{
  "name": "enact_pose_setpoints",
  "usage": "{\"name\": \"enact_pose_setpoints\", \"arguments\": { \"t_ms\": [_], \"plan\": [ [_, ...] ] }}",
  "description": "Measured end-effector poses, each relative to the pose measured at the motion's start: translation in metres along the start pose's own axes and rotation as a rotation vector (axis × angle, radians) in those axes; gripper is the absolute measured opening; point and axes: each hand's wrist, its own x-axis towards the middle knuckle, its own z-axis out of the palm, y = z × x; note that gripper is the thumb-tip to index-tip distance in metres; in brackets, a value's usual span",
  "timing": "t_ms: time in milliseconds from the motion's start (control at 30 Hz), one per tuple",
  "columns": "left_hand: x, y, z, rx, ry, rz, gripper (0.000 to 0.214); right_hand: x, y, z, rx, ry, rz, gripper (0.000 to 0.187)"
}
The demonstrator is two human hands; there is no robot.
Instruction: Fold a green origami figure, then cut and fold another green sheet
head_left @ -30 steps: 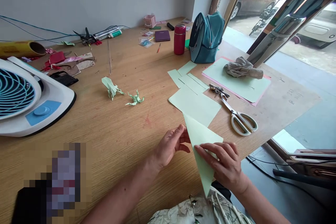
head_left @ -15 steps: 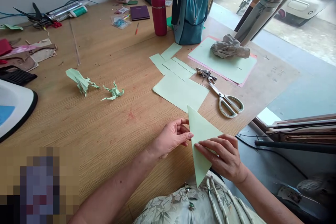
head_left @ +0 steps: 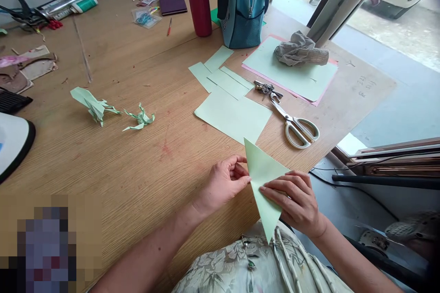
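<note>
A pale green paper folded into a triangle (head_left: 263, 174) lies at the near edge of the wooden table (head_left: 113, 155). My left hand (head_left: 225, 183) pinches its left edge with curled fingers. My right hand (head_left: 292, 201) presses flat on the lower right part of the triangle, fingers stretched along the fold. The triangle's bottom tip hangs past the table edge over my lap.
Loose green sheets (head_left: 233, 114) and scissors (head_left: 295, 126) lie just beyond. A green sheet on pink paper (head_left: 295, 78) carries a crumpled cloth (head_left: 299, 50). A teal bag (head_left: 242, 4), a red bottle (head_left: 202, 2), two folded paper figures (head_left: 92, 103) (head_left: 139, 119) and a white fan base (head_left: 12, 139) stand further off.
The camera has tilted down and moved closer, so the table things shifted up and left in view. My hands stay on the triangle; the right fingers slid slightly along the fold.
</note>
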Motion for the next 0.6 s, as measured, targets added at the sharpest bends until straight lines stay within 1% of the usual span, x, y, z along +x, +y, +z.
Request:
{"name": "enact_pose_setpoints", "arguments": {
  "t_ms": [100,200,267,333,400,500,600],
  "plan": [
    [-0.005,0.006,0.003,0.123,0.012,0.018,0.03,0.007,-0.004,0.0,0.13,-0.006,0.11,0.024],
    [-0.009,0.012,0.005,0.197,-0.021,0.026,0.027,0.013,-0.007,0.001,0.235,0.002,0.237,0.017],
    [-0.009,0.013,0.005,0.2,-0.052,0.039,0.026,0.017,-0.01,0.001,0.283,-0.004,0.298,0.012],
    [-0.009,0.01,0.004,0.158,-0.059,0.066,0.019,0.02,-0.013,0.001,0.304,-0.033,0.339,0.007],
    [-0.009,0.005,0.005,0.088,-0.04,0.088,0.011,0.023,-0.016,0.001,0.305,-0.071,0.392,0.012],
    [-0.008,-0.003,0.006,0.002,-0.024,0.093,0.011,0.026,-0.02,0.002,0.293,-0.116,0.507,0.026],
    [-0.009,-0.003,0.006,0.011,-0.019,0.102,0.015,0.027,-0.023,0.003,0.285,-0.144,0.665,0.027]
  ]
}}
